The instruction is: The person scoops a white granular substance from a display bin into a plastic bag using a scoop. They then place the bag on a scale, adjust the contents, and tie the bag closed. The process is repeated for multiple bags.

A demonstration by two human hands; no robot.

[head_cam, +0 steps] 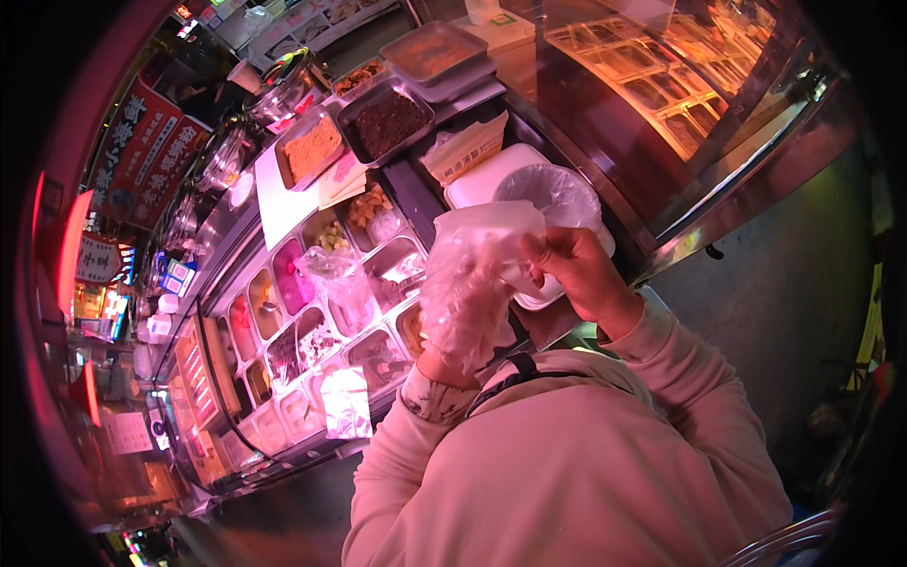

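Note:
My left hand (464, 305) is covered by thin translucent plastic (489, 220), which looks like a disposable glove or a bag. Its fingers are blurred under the film, so their pose does not show. At the right of the plastic, my bare right hand (584, 273) pinches its edge between thumb and fingers. Just beyond both hands stands a round container lined with a clear bag (549, 188). A white foam box or lid (489, 173) lies beside that container. Left of my hands, a crumpled clear bag (336, 276) rests over the food pans.
Rows of metal food pans (312, 322) fill the counter at left, with foil (346, 402) at the near edge. Trays of orange crumbs (310, 152) and dark food (386, 119) stand farther back. A glass display case (638, 78) rises at right.

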